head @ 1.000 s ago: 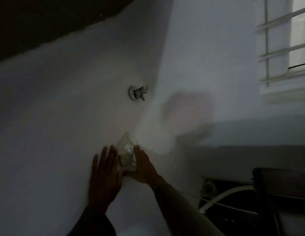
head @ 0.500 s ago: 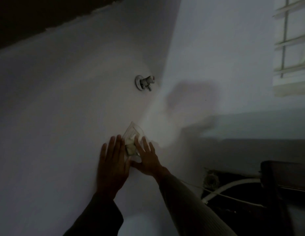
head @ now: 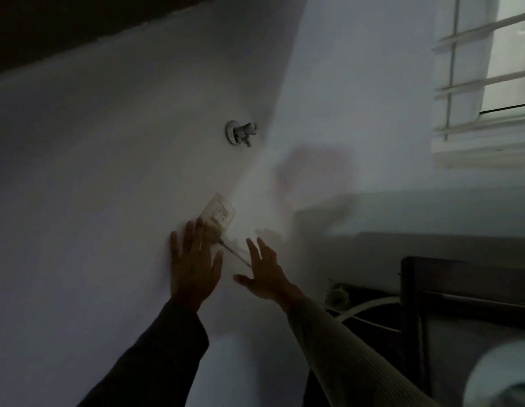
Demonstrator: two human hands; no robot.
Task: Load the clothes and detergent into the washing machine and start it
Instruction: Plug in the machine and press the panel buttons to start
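Dim light here, and nearest to us two sleeves reach up into frame, a dark sleeve (head: 155,356) on the left arm and a pale ribbed sleeve (head: 352,356) on the right. Down in the bottom right corner there's a white rounded shape (head: 501,374), too blurred to name. Up to the hands now: the left hand (head: 193,268) lies flat on the white wall (head: 94,186), fingers straight and close together, gripping nothing, fingertips right at the lower edge of the wall socket (head: 220,211). The right hand (head: 265,276) is just beside it, fingers spread wide, thumb out, holding nothing and clear of the socket. Between the two hands runs a thin cord (head: 236,254), slanting down and right from a pale plug (head: 215,230) that sits at the socket's lower part, though it is smeared. Off to the right, low down, a white hose (head: 369,305) curves beside a dark frame (head: 410,289); whether that is the washing machine, I cannot tell in this gloom. Higher on the wall, above the socket, a small metal tap (head: 240,133) sticks out near the corner. Farthest back, top right, a bright barred window (head: 490,83).
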